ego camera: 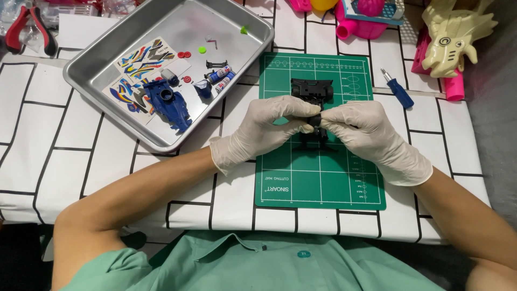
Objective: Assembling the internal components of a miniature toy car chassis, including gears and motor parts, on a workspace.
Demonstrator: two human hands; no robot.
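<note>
My left hand (266, 129) and my right hand (371, 134), both in white gloves, meet over a green cutting mat (323, 183). Together their fingertips pinch a small black part (316, 119). Under and behind the hands lies a black toy car chassis (311, 89) on the mat, partly hidden by my fingers. Whether the small part touches the chassis I cannot tell.
A metal tray (107, 54) at the left holds a blue toy car body (167, 102), sticker sheets (142, 62), small red and green pieces and batteries. A blue screwdriver (397, 89) lies right of the mat. Pliers (32, 27) lie far left; pink and cream toys (455, 37) stand at the back right.
</note>
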